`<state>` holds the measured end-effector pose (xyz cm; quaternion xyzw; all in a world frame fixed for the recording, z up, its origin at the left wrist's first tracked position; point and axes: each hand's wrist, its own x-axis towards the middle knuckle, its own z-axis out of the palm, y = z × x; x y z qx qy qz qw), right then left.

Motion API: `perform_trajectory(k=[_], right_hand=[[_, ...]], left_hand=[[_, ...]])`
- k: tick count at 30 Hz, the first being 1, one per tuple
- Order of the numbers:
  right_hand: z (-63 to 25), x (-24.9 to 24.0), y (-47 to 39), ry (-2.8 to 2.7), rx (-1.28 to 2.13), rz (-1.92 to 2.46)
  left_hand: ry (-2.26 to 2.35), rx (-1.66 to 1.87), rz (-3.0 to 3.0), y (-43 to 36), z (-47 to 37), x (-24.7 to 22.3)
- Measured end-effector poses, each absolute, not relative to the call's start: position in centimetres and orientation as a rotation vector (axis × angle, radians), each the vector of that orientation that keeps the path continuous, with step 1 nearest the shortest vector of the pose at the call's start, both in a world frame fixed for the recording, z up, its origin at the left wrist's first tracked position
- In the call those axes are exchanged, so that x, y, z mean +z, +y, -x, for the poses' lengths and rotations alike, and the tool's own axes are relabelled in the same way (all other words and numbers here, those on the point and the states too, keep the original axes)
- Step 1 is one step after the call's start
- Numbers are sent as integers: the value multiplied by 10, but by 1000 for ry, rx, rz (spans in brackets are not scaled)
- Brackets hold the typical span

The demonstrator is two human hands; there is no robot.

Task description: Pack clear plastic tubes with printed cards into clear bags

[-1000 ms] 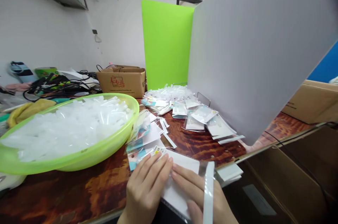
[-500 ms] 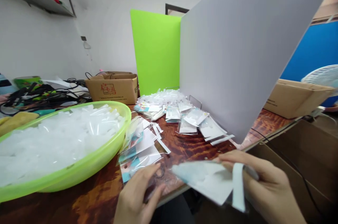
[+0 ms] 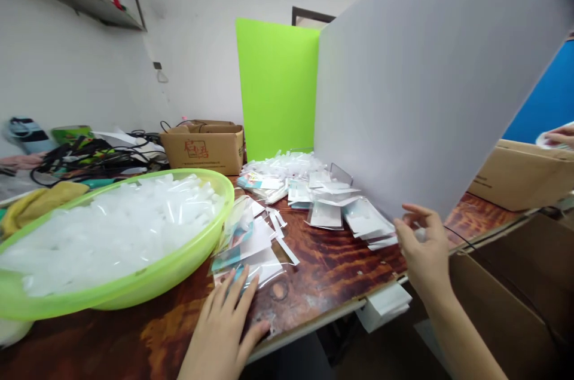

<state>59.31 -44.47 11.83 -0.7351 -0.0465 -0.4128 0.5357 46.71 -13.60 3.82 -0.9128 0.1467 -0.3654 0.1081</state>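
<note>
My left hand (image 3: pixel 228 319) lies palm down with fingers spread, its fingertips on the near end of a fanned pile of clear bags with white and blue cards (image 3: pixel 251 242). My right hand (image 3: pixel 424 251) is raised by the lower edge of the grey partition, fingers curled around a small whitish translucent piece (image 3: pixel 420 235) whose kind I cannot make out. Just left of it lies a heap of bagged cards (image 3: pixel 365 218) with white strips along their edges. Below the table edge, a white folded packet (image 3: pixel 385 305) sticks out.
A lime-green basin (image 3: pixel 179 269) full of translucent white plastic pieces stands left. More such pieces (image 3: pixel 287 162) are heaped at the back. A grey partition (image 3: pixel 394 81) borders the right side. Cardboard boxes (image 3: pixel 206 153) stand behind and right, where another person's hand (image 3: pixel 562 135) shows.
The bagged card has left my right hand, which has moved up toward the partition. The right heap of bags looks rearranged. My left hand has flattened onto the left pile.
</note>
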Motion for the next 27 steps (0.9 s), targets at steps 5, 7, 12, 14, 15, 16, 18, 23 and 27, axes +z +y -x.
perform_trajectory(k=[5, 7, 12, 14, 15, 16, 18, 23, 27], right_hand=[[-551, 103, -408, -185, -387, 1320], [-540, 100, -394, -208, -281, 1174], [-523, 98, -373, -259, 40, 904], [-519, 97, -366, -231, 63, 910], [-517, 97, -363, -211, 54, 922], [-514, 96, -360, -200, 35, 934], [-508, 93, -357, -220, -21, 969], [-487, 89, -354, -298, -149, 1034], [-475, 83, -353, -323, -361, 1169]], left_hand=[[449, -1096, 2640, -137, -448, 43], [472, -1133, 2597, -132, -440, 41], [553, -1201, 2771, -115, -425, 40], [411, -1282, 3014, -114, -424, 44], [318, -1347, 3112, -116, -425, 46], [233, -1426, 3174, -120, -426, 48], [202, -1508, 3218, -128, -431, 50], [557, -1688, 3006, -147, -447, 51], [559, -1756, 2769, -152, -452, 57]])
